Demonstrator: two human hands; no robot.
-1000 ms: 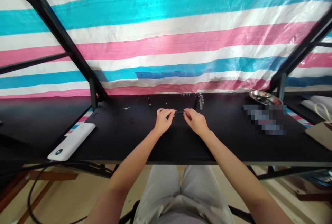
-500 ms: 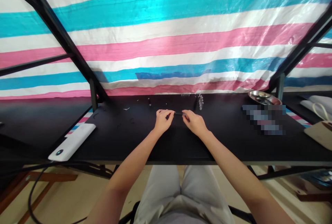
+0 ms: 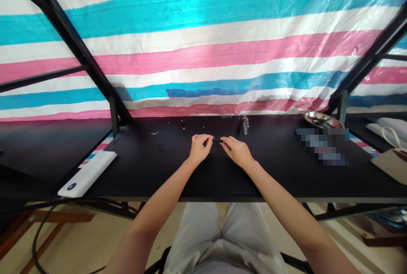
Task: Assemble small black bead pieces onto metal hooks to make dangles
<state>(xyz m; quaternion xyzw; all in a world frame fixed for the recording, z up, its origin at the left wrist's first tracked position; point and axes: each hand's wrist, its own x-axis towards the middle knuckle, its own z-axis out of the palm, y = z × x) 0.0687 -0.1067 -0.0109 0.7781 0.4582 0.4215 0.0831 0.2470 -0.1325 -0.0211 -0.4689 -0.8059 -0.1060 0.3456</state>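
Observation:
A thin black stick-like piece (image 3: 216,140) spans the gap between my two hands, low over the black table (image 3: 152,172). Its left end is pinched in the fingers of my left hand (image 3: 200,147). My right hand (image 3: 238,150) has its fingers closed on the right end. Behind the hands lie a small dark piece with a light tip (image 3: 183,125), a row of small grey pieces (image 3: 227,117), a clump of grey pieces (image 3: 246,125) and a dark item (image 3: 240,125) beside that clump.
A white box-like device (image 3: 87,174) rests at the table's left edge. Towards the back right are a shiny metal dish (image 3: 323,120) and a blurred-out object (image 3: 322,147). A beige bag (image 3: 392,164) stands far right. Black frame bars rise on both sides.
My right hand has shifted slightly left along the black piece, nearer my left hand. The left hand has hardly moved.

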